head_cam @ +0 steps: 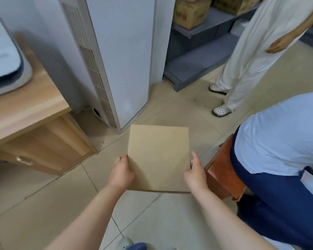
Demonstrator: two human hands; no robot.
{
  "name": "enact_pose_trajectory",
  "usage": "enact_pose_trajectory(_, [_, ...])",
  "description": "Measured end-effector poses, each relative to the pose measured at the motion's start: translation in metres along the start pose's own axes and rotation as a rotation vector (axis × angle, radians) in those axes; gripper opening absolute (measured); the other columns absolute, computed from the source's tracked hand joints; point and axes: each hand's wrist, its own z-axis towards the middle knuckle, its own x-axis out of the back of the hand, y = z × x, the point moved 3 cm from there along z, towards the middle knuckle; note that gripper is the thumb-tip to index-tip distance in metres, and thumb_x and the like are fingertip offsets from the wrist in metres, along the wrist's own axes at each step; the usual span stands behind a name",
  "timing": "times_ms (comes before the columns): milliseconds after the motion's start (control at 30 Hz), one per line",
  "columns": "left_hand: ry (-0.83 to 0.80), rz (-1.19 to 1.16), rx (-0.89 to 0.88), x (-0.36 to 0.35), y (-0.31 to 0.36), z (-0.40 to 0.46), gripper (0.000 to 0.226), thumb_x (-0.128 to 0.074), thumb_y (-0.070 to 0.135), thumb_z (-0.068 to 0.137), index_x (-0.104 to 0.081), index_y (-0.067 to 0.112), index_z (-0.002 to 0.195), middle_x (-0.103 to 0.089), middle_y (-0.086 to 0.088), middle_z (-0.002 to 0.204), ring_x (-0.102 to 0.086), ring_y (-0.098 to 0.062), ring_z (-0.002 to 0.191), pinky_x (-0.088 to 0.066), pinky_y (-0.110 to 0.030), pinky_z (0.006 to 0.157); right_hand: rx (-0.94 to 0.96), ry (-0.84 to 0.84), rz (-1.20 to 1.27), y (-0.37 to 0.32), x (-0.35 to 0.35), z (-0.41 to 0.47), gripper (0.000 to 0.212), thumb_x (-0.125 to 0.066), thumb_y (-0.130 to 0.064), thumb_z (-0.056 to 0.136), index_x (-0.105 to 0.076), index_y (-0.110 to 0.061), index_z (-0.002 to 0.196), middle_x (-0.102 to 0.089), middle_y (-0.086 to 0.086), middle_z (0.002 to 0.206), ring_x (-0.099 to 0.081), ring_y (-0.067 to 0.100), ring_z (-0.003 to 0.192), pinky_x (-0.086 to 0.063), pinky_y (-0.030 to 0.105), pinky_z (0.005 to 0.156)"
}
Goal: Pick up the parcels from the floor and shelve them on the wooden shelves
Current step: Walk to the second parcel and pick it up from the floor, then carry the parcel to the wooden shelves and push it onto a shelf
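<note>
A plain brown cardboard parcel [158, 154] is held above the tiled floor in the middle of the view, its flat top facing me. My left hand [121, 171] grips its left side and my right hand [195, 173] grips its right side, both near the closer edge. A grey shelf unit [197, 67] stands at the upper right, with cardboard boxes [190, 12] on an upper level.
A white floor-standing air conditioner [116, 60] rises just beyond the parcel. A wooden desk [27, 112] is at the left. A red-brown stool [222, 170] and a seated person in a light shirt [282, 134] are at the right; another person [255, 51] stands by the shelf.
</note>
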Motion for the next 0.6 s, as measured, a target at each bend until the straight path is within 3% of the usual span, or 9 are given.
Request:
enact_pose_trajectory(67, [0.036,-0.056,-0.014,0.031,0.013,-0.019,0.051,-0.054,-0.001,0.072,-0.044,0.006,0.122,-0.041,-0.010,0.107,-0.049,-0.033,0.105,-0.044,-0.037,0.088,0.024,-0.008,0.010,-0.029,0.016,-0.020,0.069,-0.045,-0.002,0.086,-0.020,-0.023,0.146,-0.043,0.008,0.142,-0.043,0.025,0.130,-0.036,0.038,0.108])
enact_pose_trajectory(167, [0.087,-0.130,-0.018,0.075,0.029,-0.045,0.069,-0.050,-0.004,0.073,-0.032,0.013,0.137,-0.037,-0.010,0.112,-0.048,-0.032,0.107,-0.042,-0.037,0.092,0.052,-0.028,0.050,-0.070,0.036,-0.046,0.074,-0.049,-0.004,0.086,-0.013,-0.024,0.148,-0.047,0.006,0.133,-0.046,0.024,0.125,-0.041,0.042,0.103])
enact_pose_trajectory(267, [0.142,-0.211,-0.028,0.115,0.040,-0.069,0.080,-0.049,-0.005,0.072,-0.024,0.022,0.143,-0.036,-0.008,0.115,-0.046,-0.028,0.102,-0.043,-0.040,0.092,0.055,-0.030,0.108,-0.108,0.054,-0.068,0.076,-0.053,-0.007,0.085,-0.013,-0.022,0.148,-0.055,0.005,0.109,-0.056,0.023,0.100,-0.048,0.039,0.090])
enact_pose_trajectory(367, [0.211,-0.233,-0.076,0.151,0.044,-0.086,0.086,-0.050,-0.004,0.071,-0.017,0.027,0.145,-0.036,-0.008,0.114,-0.047,-0.027,0.096,-0.045,-0.038,0.084,0.088,-0.038,0.138,-0.141,0.069,-0.089,0.071,-0.054,-0.009,0.087,-0.018,-0.016,0.147,-0.053,0.002,0.087,-0.054,0.019,0.084,-0.042,0.030,0.078])
enact_pose_trajectory(400, [0.224,-0.229,-0.087,0.162,0.044,-0.091,0.087,-0.050,-0.003,0.072,-0.015,0.029,0.145,-0.036,-0.007,0.113,-0.047,-0.027,0.096,-0.047,-0.038,0.083,0.094,-0.052,0.152,-0.152,0.071,-0.096,0.069,-0.055,-0.012,0.088,-0.019,-0.015,0.147,-0.055,0.004,0.088,-0.055,0.021,0.087,-0.041,0.030,0.080])
enact_pose_trajectory(467, [0.235,-0.235,-0.113,0.181,0.045,-0.101,0.087,-0.050,-0.003,0.072,-0.017,0.034,0.143,-0.037,-0.006,0.109,-0.048,-0.026,0.094,-0.048,-0.039,0.082,0.085,-0.091,0.196,-0.172,0.072,-0.109,0.068,-0.056,-0.023,0.088,-0.022,-0.015,0.146,-0.058,0.012,0.113,-0.056,0.025,0.105,-0.043,0.034,0.092])
enact_pose_trajectory(533, [0.242,-0.280,-0.129,0.199,0.044,-0.110,0.085,-0.050,-0.005,0.071,-0.023,0.037,0.140,-0.037,-0.004,0.107,-0.047,-0.024,0.094,-0.049,-0.041,0.082,0.091,-0.123,0.222,-0.181,0.065,-0.108,0.077,-0.056,-0.048,0.080,-0.028,-0.016,0.145,-0.045,0.013,0.140,-0.048,0.028,0.124,-0.038,0.044,0.106])
enact_pose_trajectory(600, [0.267,-0.322,-0.145,0.218,0.040,-0.118,0.083,-0.050,-0.005,0.070,-0.027,0.038,0.137,-0.038,0.000,0.107,-0.046,-0.024,0.098,-0.049,-0.042,0.082,0.087,-0.146,0.270,-0.175,0.051,-0.087,0.094,-0.049,-0.074,0.062,-0.040,-0.021,0.139,-0.039,0.008,0.147,-0.041,0.027,0.132,-0.034,0.050,0.109])
